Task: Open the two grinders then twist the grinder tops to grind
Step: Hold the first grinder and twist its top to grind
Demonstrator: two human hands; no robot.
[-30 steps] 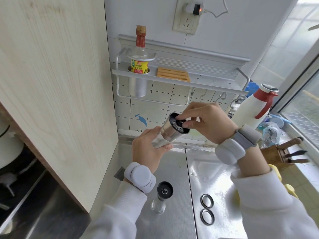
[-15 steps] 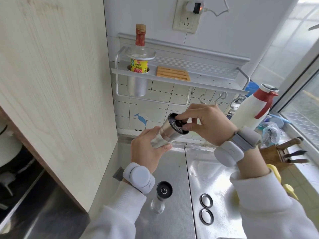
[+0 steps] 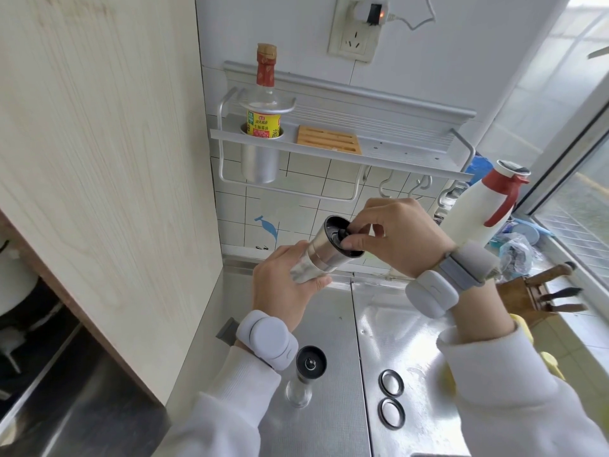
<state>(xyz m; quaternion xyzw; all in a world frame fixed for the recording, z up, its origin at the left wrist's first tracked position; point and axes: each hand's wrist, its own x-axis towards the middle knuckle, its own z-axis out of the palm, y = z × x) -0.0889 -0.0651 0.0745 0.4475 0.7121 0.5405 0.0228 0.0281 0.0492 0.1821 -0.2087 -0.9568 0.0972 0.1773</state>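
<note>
Left hand (image 3: 283,288) wrapped around glass body of steel grinder (image 3: 324,252), held tilted above steel counter (image 3: 333,324); right hand (image 3: 395,235) pinching black knob at its open top, thumb and forefinger closed on it; second grinder (image 3: 304,374) upright on counter below left wrist; two black rings (image 3: 391,399) lying just beside, apart from it.

Left hand (image 3: 280,288) grips tilted grinder (image 3: 324,250); right hand (image 3: 400,235) fingers (image 3: 354,240) pinch its top.
</note>
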